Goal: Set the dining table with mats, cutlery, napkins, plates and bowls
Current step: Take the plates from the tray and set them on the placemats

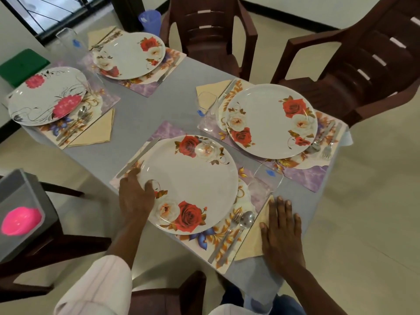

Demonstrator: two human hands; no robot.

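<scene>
The left hand (pixel 136 196) grips the left rim of the near plate (pixel 195 178), with the thumb on top and the fingers curled at the edge. The right hand (pixel 281 230) lies flat, fingers straight, on the near napkin (pixel 252 244) and holds nothing. The rose-patterned plate sits over the near mat (pixel 204 243) at the table's front edge. A fork (pixel 227 235) and a spoon (pixel 244 221) lie side by side on the mat between the plate and the napkin, and a knife (pixel 138 156) lies along the mat's left side, just beside the plate's rim. A glass (pixel 268 180) stands at the mat's far right corner, near the right fingertips. Three more places are laid on the grey table (pixel 163 103), each with a mat, cutlery and a folded napkin. The right plate (pixel 270 121) has a second glass (pixel 206 110) just beside its left rim. The far plate (pixel 129 55) carries the same roses, and the left plate (pixel 47 96) has pink flowers. Brown plastic chairs (pixel 211 30) stand along the far side, and a blue cup (pixel 150 20) is near the far end. At the left edge a grey box (pixel 22 196) holds a pink bowl (pixel 20 220).
</scene>
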